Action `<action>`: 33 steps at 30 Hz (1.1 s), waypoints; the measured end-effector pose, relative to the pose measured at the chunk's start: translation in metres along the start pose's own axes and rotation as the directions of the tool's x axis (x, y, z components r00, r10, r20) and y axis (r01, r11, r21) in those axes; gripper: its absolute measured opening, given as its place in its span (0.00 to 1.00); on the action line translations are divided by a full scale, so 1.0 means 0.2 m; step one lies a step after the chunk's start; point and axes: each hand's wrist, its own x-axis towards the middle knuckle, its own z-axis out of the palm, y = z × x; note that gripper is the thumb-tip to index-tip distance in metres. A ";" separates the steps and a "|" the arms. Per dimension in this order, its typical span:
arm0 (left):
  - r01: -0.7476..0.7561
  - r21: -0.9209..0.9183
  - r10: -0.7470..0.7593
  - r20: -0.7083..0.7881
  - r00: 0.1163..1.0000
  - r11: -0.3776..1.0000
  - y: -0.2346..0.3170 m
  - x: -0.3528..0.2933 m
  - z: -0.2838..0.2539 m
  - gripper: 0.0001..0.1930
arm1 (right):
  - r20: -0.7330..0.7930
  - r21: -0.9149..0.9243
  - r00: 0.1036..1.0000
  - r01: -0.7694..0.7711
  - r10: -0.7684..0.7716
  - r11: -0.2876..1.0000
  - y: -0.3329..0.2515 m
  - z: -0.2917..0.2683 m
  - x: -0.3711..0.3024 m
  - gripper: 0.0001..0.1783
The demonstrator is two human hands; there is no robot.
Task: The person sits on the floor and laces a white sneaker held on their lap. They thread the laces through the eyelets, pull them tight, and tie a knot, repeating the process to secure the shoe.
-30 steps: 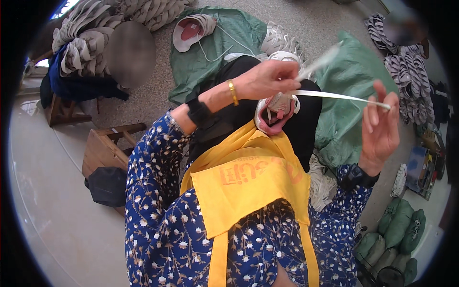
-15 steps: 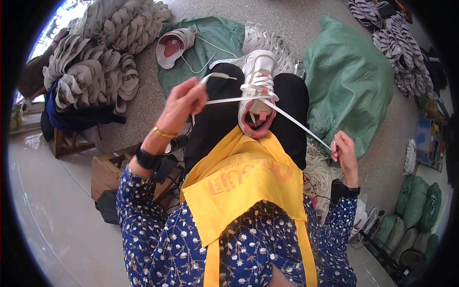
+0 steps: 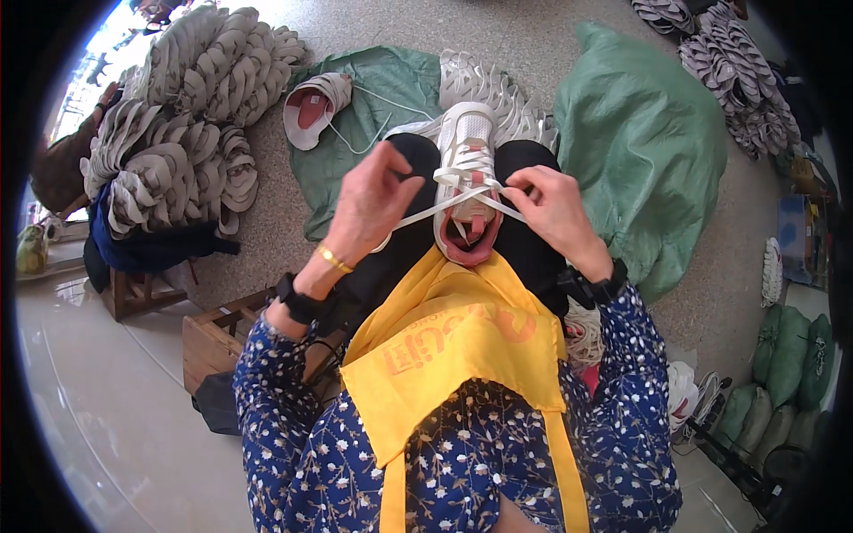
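Note:
A white lace-up sneaker with a pink lining stands between my knees, its opening toward me. Its white shoelace crosses over the pink tongue. My right hand has come up against the shoe's right side, with thumb and forefinger pinching the lace near the crossing. Left of the shoe is my left hand, fingers curled, thumb and forefinger a little apart. One lace end runs straight to the underside of this hand; its lower fingers are hidden. A yellow apron covers my lap.
Another white shoe with loose laces lies on a green sheet at far left. Beyond my knees stand several white shoes. A large green sack is at right. Stacks of grey shoe parts and a wooden stool are at left.
Both hands have moved in toward the shoe from wide apart. The right hand has shifted from far out on the lace to the crossing. The laces are no longer stretched out sideways.

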 end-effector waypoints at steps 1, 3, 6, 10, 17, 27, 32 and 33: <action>-0.024 -0.020 0.023 -0.005 1.000 1.000 0.01 0.02 0.04 0.11 | 0.045 -0.062 0.997 0.065 -0.063 0.996 0.02 0.02 0.03 0.08; -0.033 -0.069 0.033 0.008 0.999 0.997 0.00 0.06 0.12 0.11 | 0.061 -0.076 0.996 0.074 -0.070 0.994 0.01 0.04 0.05 0.08; -0.020 -0.125 0.023 0.028 0.999 0.992 -0.02 0.09 0.20 0.11 | 0.070 -0.007 0.997 0.030 -0.029 1.000 -0.03 0.04 0.05 0.07; -0.037 -0.088 0.039 0.026 0.999 0.995 -0.02 0.11 0.24 0.08 | 0.030 0.027 0.999 0.031 -0.032 0.999 -0.03 0.05 0.05 0.04; -0.158 -0.092 0.146 -0.120 0.982 0.983 -0.04 0.11 0.28 0.05 | -0.016 -0.076 0.992 0.126 -0.127 0.989 -0.02 0.07 0.09 0.00; -0.195 -0.138 0.179 -0.121 0.976 0.971 -0.09 0.08 0.28 0.06 | 0.388 0.626 0.901 -0.412 0.194 0.663 -0.03 0.07 0.14 0.01; -0.231 -0.143 0.208 -0.158 0.965 0.962 -0.10 0.09 0.29 0.07 | 0.347 0.599 0.929 -0.325 0.129 0.731 -0.04 0.06 0.16 0.04; -0.254 -0.137 0.231 -0.166 0.959 0.957 -0.08 0.10 0.28 0.07 | 0.305 0.594 0.943 -0.298 0.133 0.747 -0.04 0.05 0.14 0.04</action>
